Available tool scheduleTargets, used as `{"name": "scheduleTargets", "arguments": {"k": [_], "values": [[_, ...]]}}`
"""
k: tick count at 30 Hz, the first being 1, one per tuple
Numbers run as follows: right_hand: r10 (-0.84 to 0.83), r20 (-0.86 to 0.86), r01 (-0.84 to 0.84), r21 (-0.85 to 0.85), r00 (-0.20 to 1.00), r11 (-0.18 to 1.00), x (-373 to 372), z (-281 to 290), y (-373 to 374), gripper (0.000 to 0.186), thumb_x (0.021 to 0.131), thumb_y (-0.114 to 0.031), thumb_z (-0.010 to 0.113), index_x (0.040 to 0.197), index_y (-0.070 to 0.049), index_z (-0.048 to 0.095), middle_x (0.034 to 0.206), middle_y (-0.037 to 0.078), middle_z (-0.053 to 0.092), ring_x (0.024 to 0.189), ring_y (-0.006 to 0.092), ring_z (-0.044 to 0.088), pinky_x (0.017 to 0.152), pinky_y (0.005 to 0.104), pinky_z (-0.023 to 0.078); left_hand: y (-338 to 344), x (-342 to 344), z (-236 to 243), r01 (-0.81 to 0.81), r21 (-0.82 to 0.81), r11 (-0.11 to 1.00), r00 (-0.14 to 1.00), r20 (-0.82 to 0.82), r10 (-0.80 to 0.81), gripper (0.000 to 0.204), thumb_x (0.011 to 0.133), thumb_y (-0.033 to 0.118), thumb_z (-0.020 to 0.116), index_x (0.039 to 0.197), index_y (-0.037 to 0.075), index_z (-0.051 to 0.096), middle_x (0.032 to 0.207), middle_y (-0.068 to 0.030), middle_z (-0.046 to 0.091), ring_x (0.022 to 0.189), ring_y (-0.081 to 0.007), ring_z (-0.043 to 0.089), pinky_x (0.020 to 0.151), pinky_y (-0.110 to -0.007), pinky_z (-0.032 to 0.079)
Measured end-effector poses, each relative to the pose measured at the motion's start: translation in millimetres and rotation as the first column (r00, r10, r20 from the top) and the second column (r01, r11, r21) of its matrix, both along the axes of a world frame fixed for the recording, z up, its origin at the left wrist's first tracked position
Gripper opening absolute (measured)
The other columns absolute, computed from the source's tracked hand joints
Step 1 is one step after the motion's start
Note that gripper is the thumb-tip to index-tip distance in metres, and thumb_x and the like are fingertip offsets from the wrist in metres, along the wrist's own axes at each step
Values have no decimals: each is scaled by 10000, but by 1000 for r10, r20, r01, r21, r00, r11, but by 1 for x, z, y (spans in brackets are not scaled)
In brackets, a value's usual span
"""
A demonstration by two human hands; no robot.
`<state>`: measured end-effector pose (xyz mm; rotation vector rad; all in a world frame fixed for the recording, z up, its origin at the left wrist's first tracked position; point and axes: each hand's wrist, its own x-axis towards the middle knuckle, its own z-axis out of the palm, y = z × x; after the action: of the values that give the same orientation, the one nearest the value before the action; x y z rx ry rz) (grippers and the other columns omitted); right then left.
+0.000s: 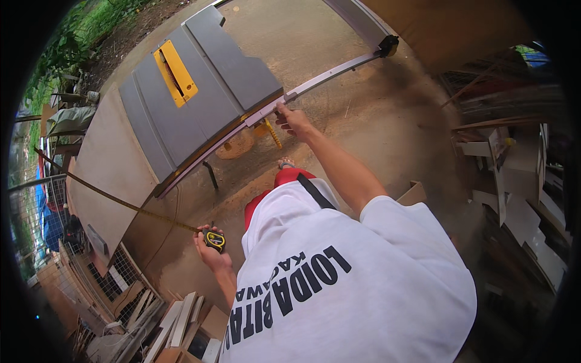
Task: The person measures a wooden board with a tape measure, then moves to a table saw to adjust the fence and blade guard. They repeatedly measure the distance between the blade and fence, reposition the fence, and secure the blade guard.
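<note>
My left hand (pixel 212 257) is closed around a black and yellow tape measure (pixel 215 239). Its blade (pixel 121 202) is drawn out far to the left, passing across a pale wooden board (pixel 100 169) beside the saw. At the front edge of the grey table saw (pixel 212 91), my right hand (pixel 295 122) has its fingers curled at the light metal rail (pixel 263 112); the fingertips are partly hidden. A yellow throat plate (pixel 175 72) with a blade slot is set in the saw top. Under the rail, near my right hand, hangs a yellow part (pixel 269 132).
Wood offcuts (pixel 181 320) lie piled at the lower left, beside a wire grid (pixel 115 278). White and brown board scraps (pixel 520 181) are stacked on the right. The rail runs on to a black end piece (pixel 388 46). A dark table leg (pixel 210 174) stands under the saw.
</note>
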<state>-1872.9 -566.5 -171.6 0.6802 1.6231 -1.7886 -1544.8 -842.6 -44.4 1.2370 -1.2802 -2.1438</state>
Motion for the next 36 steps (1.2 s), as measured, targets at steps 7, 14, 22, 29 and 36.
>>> {"name": "scheduleTargets", "arguments": {"k": [7, 14, 22, 29, 36], "values": [[844, -165, -707, 478, 511, 522, 132, 20, 55, 396, 899, -368, 714, 1054, -5, 734, 975, 144, 750, 880, 244, 698, 789, 384, 542, 24, 14, 15, 244, 227, 943, 969, -90, -229, 251, 1014, 139, 506, 1264, 129, 535, 1068, -65, 588, 942, -179, 605, 842, -381, 546], [788, -69, -675, 474, 612, 566, 184, 85, 126, 435, 927, -390, 696, 1138, -10, 699, 1056, 171, 729, 965, 268, 690, 833, 387, 541, 53, 11, 26, 334, 307, 891, 942, -130, -308, 244, 1033, 165, 521, 1276, 140, 535, 1004, -41, 603, 913, -181, 619, 801, -416, 548], [775, -539, -811, 258, 330, 525, 162, 183, 15, 635, 986, -503, 626, 1303, 44, 560, 1180, 232, 667, 1097, 339, 654, 925, 421, 526, 124, -55, 52, 184, 429, 885, 983, -100, -156, 267, 1091, 381, 452, 1139, 141, 558, 1002, -45, 613, 949, -209, 622, 846, -444, 546], [777, -571, -878, 191, 264, 439, 122, 186, 45, 681, 991, -540, 573, 1305, 63, 564, 1200, 289, 655, 1133, 440, 635, 964, 469, 500, 192, -110, 72, 45, 293, 955, 998, 27, -55, 331, 1087, 430, 440, 1186, 132, 546, 1136, -86, 621, 1059, -262, 634, 882, -429, 552], [592, -719, -775, 119, 364, 620, 59, 200, 119, 624, 989, -511, 583, 1321, 15, 540, 1173, 289, 668, 1112, 429, 651, 929, 468, 507, 250, -181, 59, 110, 135, 985, 994, 4, -112, 327, 1084, 439, 438, 1149, 153, 582, 1146, -83, 640, 1084, -252, 638, 883, -459, 554]]}}
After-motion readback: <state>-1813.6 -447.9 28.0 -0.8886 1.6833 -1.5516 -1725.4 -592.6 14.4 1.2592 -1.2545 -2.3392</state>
